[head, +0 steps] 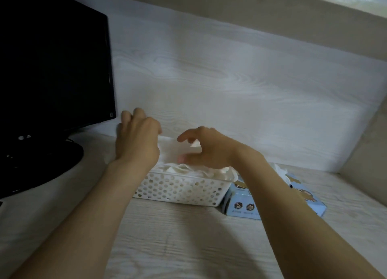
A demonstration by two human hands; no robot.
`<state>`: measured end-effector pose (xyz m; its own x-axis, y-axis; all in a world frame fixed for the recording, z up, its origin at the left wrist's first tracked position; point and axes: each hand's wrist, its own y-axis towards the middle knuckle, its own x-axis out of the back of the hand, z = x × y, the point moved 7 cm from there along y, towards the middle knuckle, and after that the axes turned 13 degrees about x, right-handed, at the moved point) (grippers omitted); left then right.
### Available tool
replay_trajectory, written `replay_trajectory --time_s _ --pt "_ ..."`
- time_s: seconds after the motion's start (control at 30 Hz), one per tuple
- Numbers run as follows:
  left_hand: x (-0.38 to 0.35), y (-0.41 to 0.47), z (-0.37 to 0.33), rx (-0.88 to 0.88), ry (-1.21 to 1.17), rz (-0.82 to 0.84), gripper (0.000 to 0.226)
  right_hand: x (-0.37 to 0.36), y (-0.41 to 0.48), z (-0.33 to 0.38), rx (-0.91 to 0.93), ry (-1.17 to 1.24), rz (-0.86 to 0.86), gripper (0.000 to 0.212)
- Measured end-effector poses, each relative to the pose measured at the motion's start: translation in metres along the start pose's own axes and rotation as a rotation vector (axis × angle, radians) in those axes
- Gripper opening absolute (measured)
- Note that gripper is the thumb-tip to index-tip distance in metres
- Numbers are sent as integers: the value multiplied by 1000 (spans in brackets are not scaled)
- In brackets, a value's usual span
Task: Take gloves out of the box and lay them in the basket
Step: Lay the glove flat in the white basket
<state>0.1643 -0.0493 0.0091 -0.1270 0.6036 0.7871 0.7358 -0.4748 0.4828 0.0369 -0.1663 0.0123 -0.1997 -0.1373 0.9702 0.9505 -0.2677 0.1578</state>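
Black monitor [52,69] stands left of the left hand [136,138], whose curled fingers grip one end of a clear glove [173,148]. The right hand [206,149] pinches the other end. Under the fingers sits the white basket [178,189], heaped with gloves; the blue box [251,205] lies to their right.

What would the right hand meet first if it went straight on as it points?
Probably the left hand: the right hand points leftward at it, with the glove stretched between; depth unclear.

Basket [178,192] of gloves [194,171] on the desk [167,237], box [272,203] just right of it, monitor [52,69] at left; left hand [136,140] and right hand [207,151] hold a glove [173,148] above.
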Motion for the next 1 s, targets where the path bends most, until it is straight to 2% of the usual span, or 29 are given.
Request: replay_trajectory --time_s 0.07,0.13,0.2,0.37,0.5,0.63,0.73,0.83,0.93,1.0 --pt "-10 -2 -4 -47 -119 99 40 -8 -7 -2 -70 5 168 85" --pt "-23 -5 1 10 -104 227 26 -13 -11 -4 -100 -52 255 90" --pt "-32 -7 8 68 -43 317 20 -20 -14 -4 -114 -85 311 87" --pt "-45 -2 15 118 -27 411 13 -36 -9 -8 -117 -108 348 75" --pt "-41 -3 12 102 -19 368 9 -40 -8 -11 -140 -101 367 70" --pt "-16 -7 -5 -16 28 38 12 -31 -9 -5 -139 -45 251 68" --pt "4 -20 -21 -121 -101 -135 15 -19 -17 -5 -146 45 81 72" --pt "15 -37 -37 -196 -255 -177 16 -7 -32 -2 -106 91 -103 60" --pt "17 -57 -56 -313 -349 -179 19 10 -56 -6 -85 51 -373 27" --pt "12 -70 -67 -393 -367 -182 26 18 -77 -18 -156 -48 -517 34"
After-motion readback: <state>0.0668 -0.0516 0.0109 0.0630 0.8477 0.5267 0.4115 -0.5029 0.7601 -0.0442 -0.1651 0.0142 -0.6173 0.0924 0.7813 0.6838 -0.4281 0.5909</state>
